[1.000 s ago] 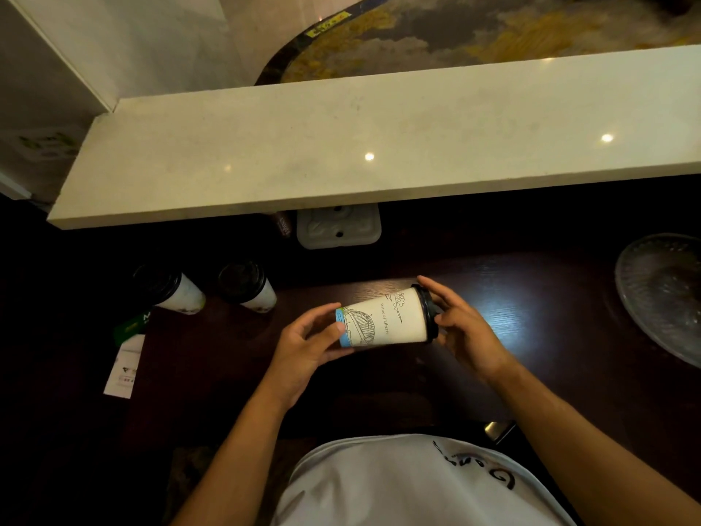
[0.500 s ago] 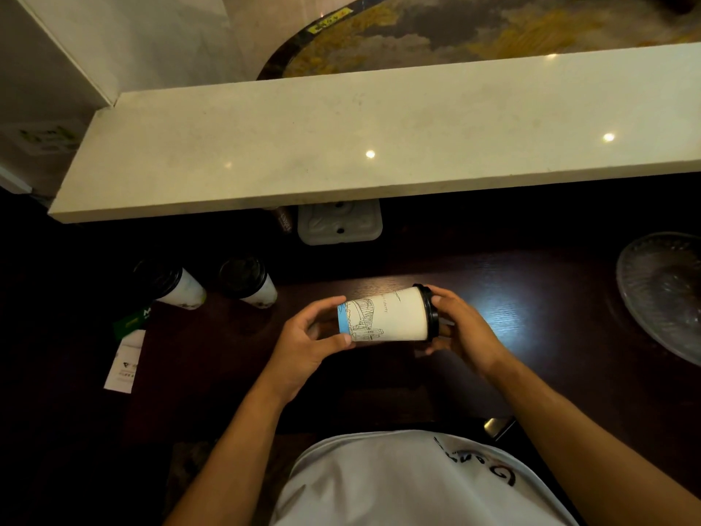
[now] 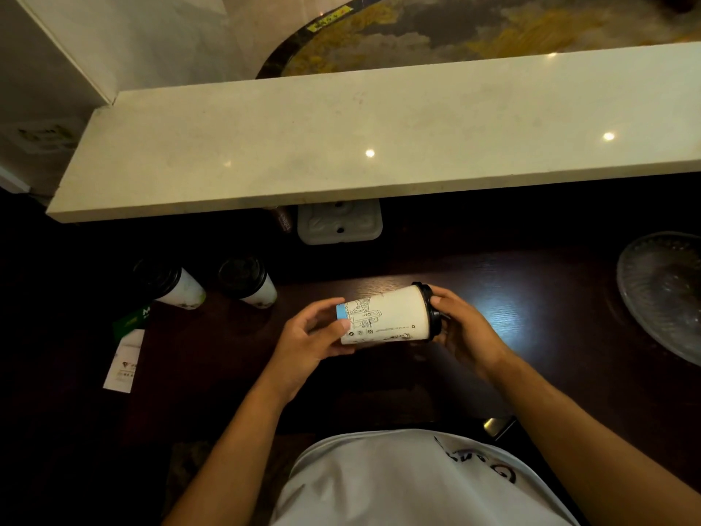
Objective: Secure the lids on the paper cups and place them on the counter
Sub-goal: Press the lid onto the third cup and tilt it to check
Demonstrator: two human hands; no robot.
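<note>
You hold one paper cup (image 3: 385,318) on its side between both hands, above the dark wooden surface (image 3: 531,320) and just in front of your white shirt (image 3: 398,484). Your left hand (image 3: 309,345) wraps the blue-banded base end, thumb on the near side and fingers curled over the far side, so that grip is clamped on the cup. Your right hand (image 3: 464,332) cups the other end, fingers closed around the black lid (image 3: 428,298), which sits on the cup's mouth; whether it is fully pressed home you cannot tell from here. The cup's printed line drawing faces up toward you.

To your left, well apart from your hands, two more lidded cups stand on the dark surface: the left cup (image 3: 170,284) and the second cup (image 3: 248,282), close beside each other, both with black lids on. Near them lies a paper slip (image 3: 123,368) with a green tag (image 3: 132,320) above it. A glass dish (image 3: 662,294) sits at the far right. The pale stone counter (image 3: 341,146) runs across above it all, with a white moulded tray (image 3: 339,225) tucked just under its edge.
</note>
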